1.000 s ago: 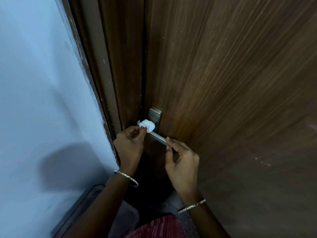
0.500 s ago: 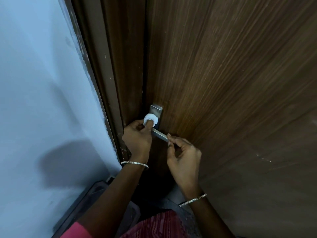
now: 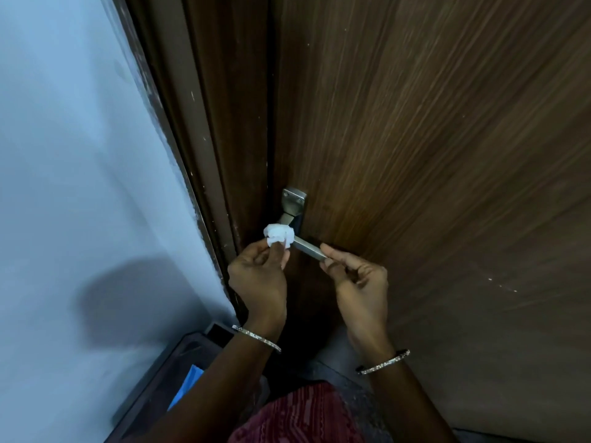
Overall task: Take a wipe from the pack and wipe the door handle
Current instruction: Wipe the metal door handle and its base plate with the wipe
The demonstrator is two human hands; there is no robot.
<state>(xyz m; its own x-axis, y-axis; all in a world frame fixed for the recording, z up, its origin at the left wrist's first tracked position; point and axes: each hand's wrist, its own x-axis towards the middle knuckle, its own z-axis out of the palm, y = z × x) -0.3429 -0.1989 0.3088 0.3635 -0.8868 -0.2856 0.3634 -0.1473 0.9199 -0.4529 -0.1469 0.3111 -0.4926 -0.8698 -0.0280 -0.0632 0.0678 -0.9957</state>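
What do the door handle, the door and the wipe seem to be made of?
Door handle: metal, brushed satin finish, by its grey sheen. Door: wood or wood-look laminate, brown grain lines. Wipe: soft white nonwoven or paper, crumpled.

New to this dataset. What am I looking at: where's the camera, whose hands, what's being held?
No machine here: a person works with bare hands, and the single camera sits on their head, looking forward and down, so the arms enter from the bottom. The left hand pinches a crumpled white wipe against the metal door handle, near the lever's bend. The right hand pinches the lever's free end. The handle is mounted on a brown wooden door; left of it are the door frame and a pale wall. Low on the left a blue item shows; I cannot tell whether it is the wipe pack.
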